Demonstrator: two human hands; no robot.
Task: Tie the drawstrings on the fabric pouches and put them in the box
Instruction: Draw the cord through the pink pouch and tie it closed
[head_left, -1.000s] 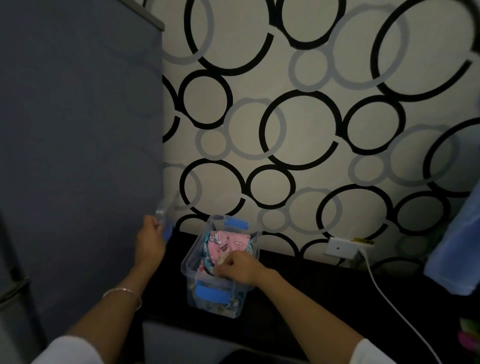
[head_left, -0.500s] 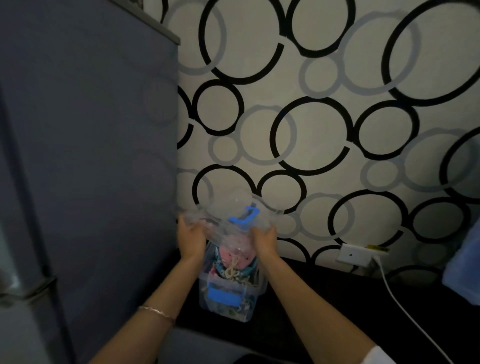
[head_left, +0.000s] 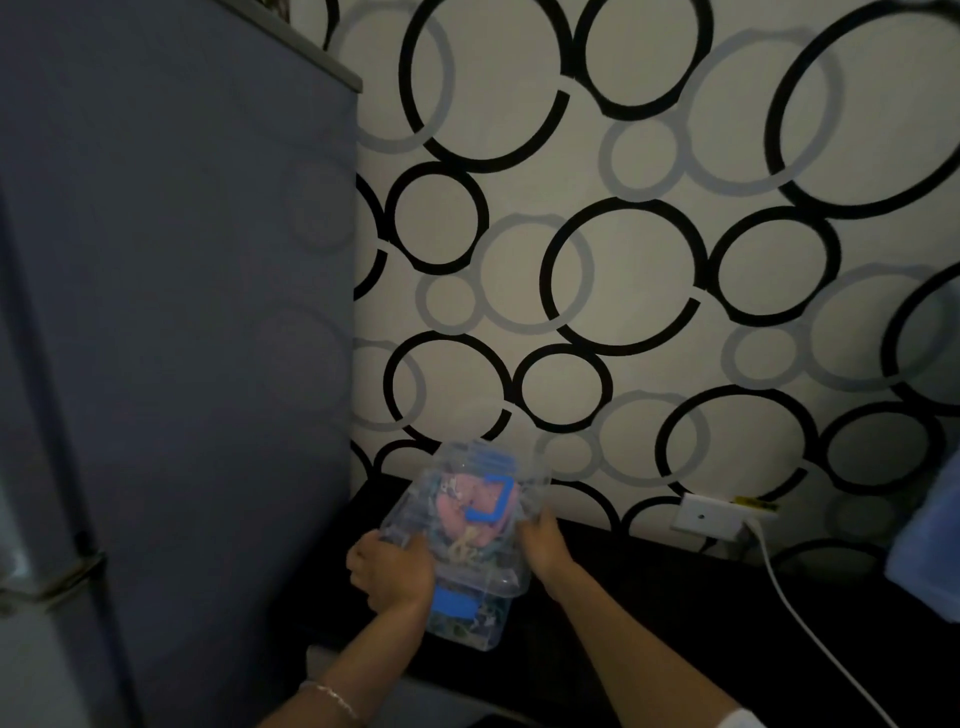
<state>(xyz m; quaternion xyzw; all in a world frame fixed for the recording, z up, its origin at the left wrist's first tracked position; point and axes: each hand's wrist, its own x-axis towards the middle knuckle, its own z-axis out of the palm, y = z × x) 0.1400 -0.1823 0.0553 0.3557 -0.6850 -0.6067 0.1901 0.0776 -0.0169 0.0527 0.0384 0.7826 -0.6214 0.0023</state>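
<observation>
We look down at a small clear plastic box with a blue latch on its near side. It stands at the left end of a dark bench, close to the back edge. A clear lid with a blue handle lies over the box, tipped slightly toward us. Through the plastic we see a pink printed pouch and a pale drawstring in loops. More patterned fabric shows lower in the box. The left hand curls its fingers round the lid's left edge, where it meets the box rim. The right hand grips the lid's right edge in the same way. A thin bracelet circles the left wrist. The light is dim and the plastic glares, so we cannot count the pouches. We cannot tell whether the drawstring is knotted, or whether the lid is fully seated. The left hand covers the box's near left corner, and both forearms run out of the bottom edge. The bench is almost black and shows no detail. Behind it rises a pale wall papered with black and grey rings. A tall grey cabinet fills the left side, just beside the box. A white socket sits low on the wall, and a white cable runs from it across the bench. Blue cloth is cut off at the right edge.
</observation>
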